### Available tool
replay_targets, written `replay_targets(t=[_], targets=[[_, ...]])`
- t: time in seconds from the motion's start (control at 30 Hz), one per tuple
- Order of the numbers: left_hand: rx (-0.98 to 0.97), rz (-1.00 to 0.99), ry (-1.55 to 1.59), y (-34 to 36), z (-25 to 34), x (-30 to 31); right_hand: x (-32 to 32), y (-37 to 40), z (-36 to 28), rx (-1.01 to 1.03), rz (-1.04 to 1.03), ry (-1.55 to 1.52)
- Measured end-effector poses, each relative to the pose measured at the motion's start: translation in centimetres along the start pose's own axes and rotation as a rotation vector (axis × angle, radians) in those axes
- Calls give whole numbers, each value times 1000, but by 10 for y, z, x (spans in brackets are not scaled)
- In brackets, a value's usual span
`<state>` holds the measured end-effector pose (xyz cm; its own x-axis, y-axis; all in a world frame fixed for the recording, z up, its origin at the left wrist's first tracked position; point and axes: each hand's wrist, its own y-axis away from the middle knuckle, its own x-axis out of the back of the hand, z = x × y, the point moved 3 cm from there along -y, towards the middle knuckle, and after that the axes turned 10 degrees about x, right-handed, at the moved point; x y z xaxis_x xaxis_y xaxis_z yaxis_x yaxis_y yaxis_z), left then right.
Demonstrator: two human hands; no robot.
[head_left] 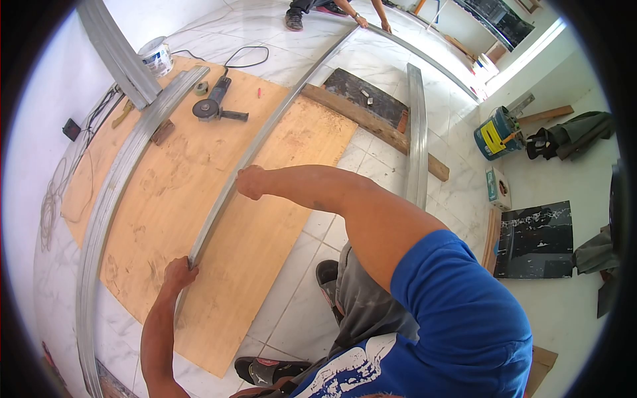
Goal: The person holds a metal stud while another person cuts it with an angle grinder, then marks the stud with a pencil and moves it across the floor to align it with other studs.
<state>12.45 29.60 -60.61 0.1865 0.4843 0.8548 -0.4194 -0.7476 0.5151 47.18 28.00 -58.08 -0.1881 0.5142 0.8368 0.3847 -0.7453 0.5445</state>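
A long, thin metal stud (pixel 269 126) runs from low on the left toward the far side of the room, above a wooden board (pixel 166 179). My left hand (pixel 179 272) is closed around its near part. Farther along, my right hand (pixel 251 182) grips the same stud with fingers wrapped over it. At the far end, a co-worker's hands (pixel 373 25) are at the point where the stud meets another metal length (pixel 431 58). An angle grinder (pixel 211 103) lies on the board to the left of the stud.
Metal channels (pixel 109 205) lie along the board's left side, and another metal length (pixel 417 132) rests across a wooden plank (pixel 371 123). A white bucket (pixel 156 56) stands at the back left. On the right are a dark bucket (pixel 494 136) and a black panel (pixel 535 240).
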Motion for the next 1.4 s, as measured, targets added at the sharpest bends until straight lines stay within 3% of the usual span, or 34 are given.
replay_targets(t=[0.7,0.9,1.4], targets=[[-2,13,-15,1,0,0,-1,2,-3,-4,28,-6],[-14,101,14,2,0,-4,-5,-7,-1,5,-4,0],[17,22,-2,5,5,2,-13,-19,-1,74,-27,19]])
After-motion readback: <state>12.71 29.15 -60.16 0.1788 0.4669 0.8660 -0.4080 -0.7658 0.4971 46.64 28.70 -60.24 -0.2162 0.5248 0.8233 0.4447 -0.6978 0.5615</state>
